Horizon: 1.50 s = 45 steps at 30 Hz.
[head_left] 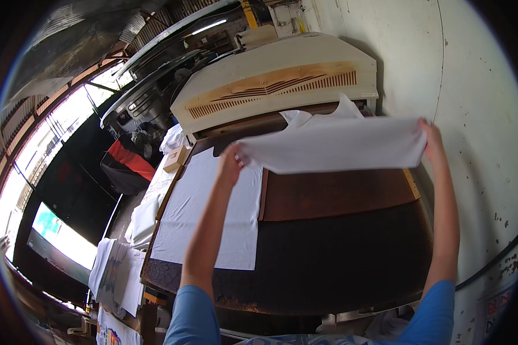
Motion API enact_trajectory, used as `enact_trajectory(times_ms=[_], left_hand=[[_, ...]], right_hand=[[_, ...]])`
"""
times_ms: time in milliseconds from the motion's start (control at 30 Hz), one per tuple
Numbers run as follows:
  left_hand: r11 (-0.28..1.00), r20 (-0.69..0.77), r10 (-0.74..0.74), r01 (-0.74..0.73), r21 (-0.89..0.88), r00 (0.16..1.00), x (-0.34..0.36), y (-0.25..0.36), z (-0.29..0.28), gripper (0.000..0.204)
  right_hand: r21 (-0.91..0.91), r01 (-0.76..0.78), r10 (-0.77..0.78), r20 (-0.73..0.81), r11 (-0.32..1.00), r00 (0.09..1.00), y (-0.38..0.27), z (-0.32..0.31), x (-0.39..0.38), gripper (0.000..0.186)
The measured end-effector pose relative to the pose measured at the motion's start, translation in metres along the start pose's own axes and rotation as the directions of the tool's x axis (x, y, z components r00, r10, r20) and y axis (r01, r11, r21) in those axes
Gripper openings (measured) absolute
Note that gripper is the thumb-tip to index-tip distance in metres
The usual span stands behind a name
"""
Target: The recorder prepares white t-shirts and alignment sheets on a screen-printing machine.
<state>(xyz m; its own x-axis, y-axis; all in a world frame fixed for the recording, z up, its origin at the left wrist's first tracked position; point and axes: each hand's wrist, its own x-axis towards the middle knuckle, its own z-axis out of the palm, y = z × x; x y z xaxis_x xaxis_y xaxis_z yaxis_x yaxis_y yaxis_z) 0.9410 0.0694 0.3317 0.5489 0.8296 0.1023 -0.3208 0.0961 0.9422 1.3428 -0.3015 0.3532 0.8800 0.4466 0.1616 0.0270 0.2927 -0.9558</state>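
Observation:
Both arms reach over a dark worn flat bed point(339, 259) with a brown board point(334, 195) on it. My left hand point(232, 161) pinches the left end of a white cloth point(334, 146), slightly blurred, held stretched across above the board. My right hand point(430, 138) grips its right upper corner. More white cloth point(305, 115) shows behind the held piece, partly hidden. Another white cloth point(207, 213) lies flat, with some wrinkles, on the left of the bed.
A cream machine housing point(276, 69) with rusty vents spans the back. Stacks of white cloth point(112, 267) and a small cardboard box point(172, 158) line the left side, beside a black and red item point(126, 164). A stained white wall point(472, 86) borders the right.

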Motion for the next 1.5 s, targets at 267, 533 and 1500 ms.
enact_trajectory(times_ms=[267, 533, 1500], left_hand=[[0.889, -0.2, -0.456, 0.457, -0.046, 0.867, -0.051, -0.161, -0.053, 0.021], [0.683, -0.252, -0.116, 0.262, 0.682, 0.961, -0.143, -0.21, -0.071, 0.029], [0.448, 0.1, 0.109, -0.139, 0.883, 0.989, -0.248, -0.18, -0.062, 0.021]], right_hand=[[-0.165, -0.101, 0.093, -0.054, 0.981, 0.994, 0.163, -0.057, -0.043, 0.023], [-0.779, -0.089, 0.068, -0.06, 0.621, 0.996, 0.184, -0.083, -0.113, 0.022], [-0.954, -0.217, -0.241, -0.165, -0.208, 0.956, 0.166, -0.099, -0.204, 0.016]])
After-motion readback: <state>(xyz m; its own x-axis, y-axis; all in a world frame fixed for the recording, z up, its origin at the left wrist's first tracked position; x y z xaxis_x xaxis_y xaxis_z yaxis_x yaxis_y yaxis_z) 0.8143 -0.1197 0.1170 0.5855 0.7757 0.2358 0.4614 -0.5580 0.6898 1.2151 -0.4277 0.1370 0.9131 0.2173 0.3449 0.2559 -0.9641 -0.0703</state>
